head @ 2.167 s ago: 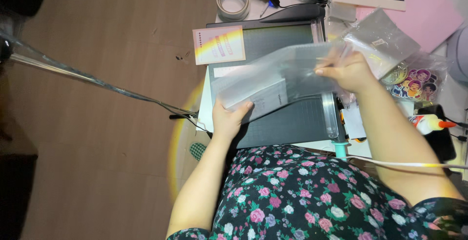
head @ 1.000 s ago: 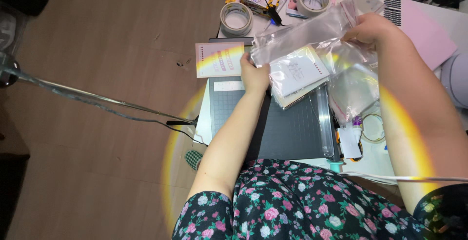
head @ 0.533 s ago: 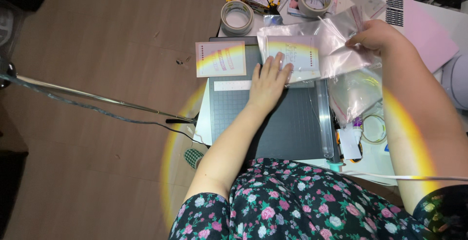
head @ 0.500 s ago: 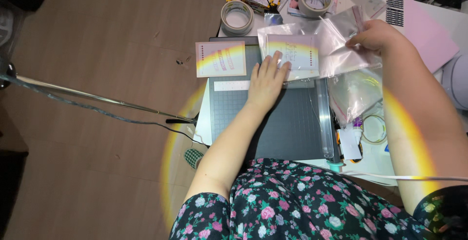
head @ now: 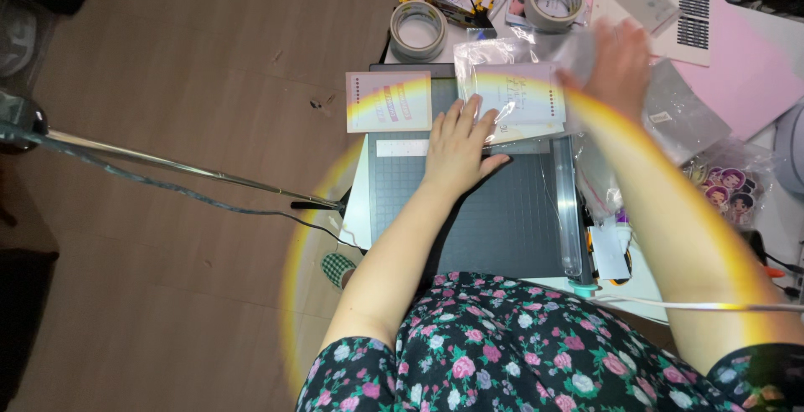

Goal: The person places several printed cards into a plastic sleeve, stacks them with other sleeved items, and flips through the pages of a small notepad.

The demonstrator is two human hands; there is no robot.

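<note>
Pressing flat with the left hand (head: 459, 140), fingers spread, pinning the sleeve (head: 511, 98) at the cutter's (head: 494, 219) twelve o'clock edge; right hand (head: 618, 64) blurred (grip unclear) at two o'clock.

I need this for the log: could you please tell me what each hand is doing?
Left hand: open, flat on the clear sleeve.
Right hand: blurred; grip cannot be told.
</note>
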